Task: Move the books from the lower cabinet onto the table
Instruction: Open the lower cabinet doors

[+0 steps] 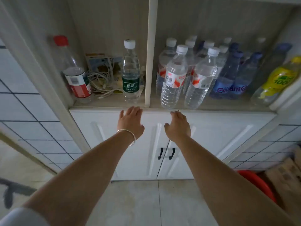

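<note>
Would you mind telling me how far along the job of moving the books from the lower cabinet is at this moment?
Nothing looks done yet: both lower cabinet doors are closed, and no books or table are in view. In hand: the left hand and right hand are empty, fingers straight, near the doors' top edge, well above the black handles. Left: opening the doors, taking the books out, and carrying them to the table.
</note>
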